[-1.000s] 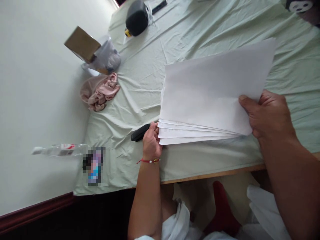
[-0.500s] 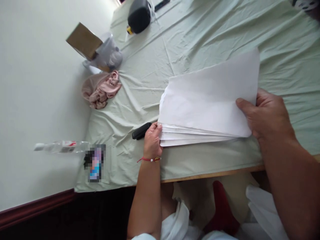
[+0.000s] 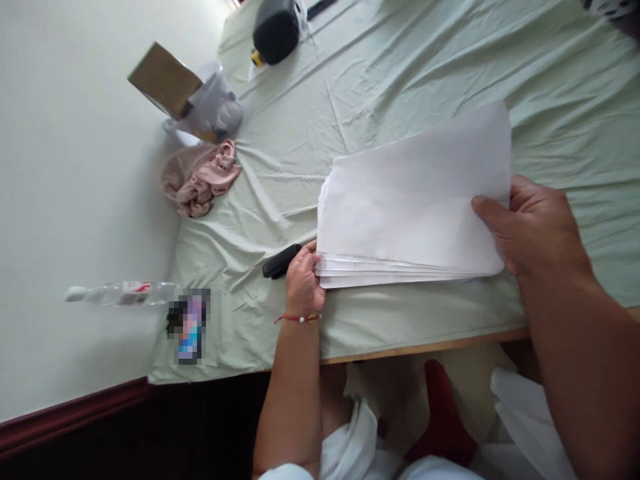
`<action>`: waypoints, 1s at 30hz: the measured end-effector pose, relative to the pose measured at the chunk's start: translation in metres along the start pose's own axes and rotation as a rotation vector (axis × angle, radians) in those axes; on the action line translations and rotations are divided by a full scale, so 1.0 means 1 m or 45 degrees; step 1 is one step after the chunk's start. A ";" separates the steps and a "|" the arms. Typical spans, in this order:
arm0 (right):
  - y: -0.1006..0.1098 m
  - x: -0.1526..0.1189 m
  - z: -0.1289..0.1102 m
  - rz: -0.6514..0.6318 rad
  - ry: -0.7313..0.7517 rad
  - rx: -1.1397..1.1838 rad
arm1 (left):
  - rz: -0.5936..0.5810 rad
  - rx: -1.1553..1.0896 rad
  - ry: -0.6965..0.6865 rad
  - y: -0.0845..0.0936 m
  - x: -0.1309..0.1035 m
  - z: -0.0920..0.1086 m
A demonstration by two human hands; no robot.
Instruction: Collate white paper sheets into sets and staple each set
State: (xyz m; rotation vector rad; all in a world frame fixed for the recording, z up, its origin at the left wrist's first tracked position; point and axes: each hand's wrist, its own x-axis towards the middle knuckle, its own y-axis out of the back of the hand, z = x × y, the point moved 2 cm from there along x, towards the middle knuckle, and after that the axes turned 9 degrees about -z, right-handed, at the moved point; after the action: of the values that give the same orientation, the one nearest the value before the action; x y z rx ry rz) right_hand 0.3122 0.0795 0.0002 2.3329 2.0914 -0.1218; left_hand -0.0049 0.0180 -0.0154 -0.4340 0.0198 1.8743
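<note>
A stack of white paper sheets is held over the green cloth, its lower edges fanned slightly apart and its left ends uneven. My right hand grips the stack by its right end, thumb lying on the top sheet and the other fingers hidden beneath. At the lower left corner, my left hand is closed at the sheets' edge, its fingers partly hidden by the paper. A red string bracelet circles that wrist. Just left of this hand lies a small black object, its kind unclear.
Green cloth covers the table, whose wooden edge faces me. Along the wall are a clear bottle, a pixelated item, crumpled pink cloth, and a plastic bag beside a cardboard piece. Farther back sits a black case.
The fanned lower sheets have drawn closer together at the left. My left thumb has slid back toward the paper's edge, and the stack's top right corner has dipped slightly.
</note>
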 end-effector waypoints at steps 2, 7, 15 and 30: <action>-0.001 -0.001 -0.002 0.003 -0.012 0.010 | 0.012 -0.009 -0.046 0.001 0.001 -0.002; -0.002 -0.002 -0.006 0.023 -0.031 0.023 | -0.030 0.026 -0.082 0.004 0.003 -0.007; 0.002 -0.001 -0.003 0.025 -0.048 -0.018 | -0.103 0.030 -0.041 0.012 0.001 -0.005; 0.011 -0.009 -0.019 -0.356 0.273 0.411 | -0.198 0.013 -0.393 0.004 -0.010 0.026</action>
State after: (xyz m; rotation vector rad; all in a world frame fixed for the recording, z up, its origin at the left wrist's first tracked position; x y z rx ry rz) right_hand 0.3229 0.0700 0.0191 2.2835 2.6792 -0.2360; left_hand -0.0132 0.0131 0.0112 -0.1315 -0.2056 1.7686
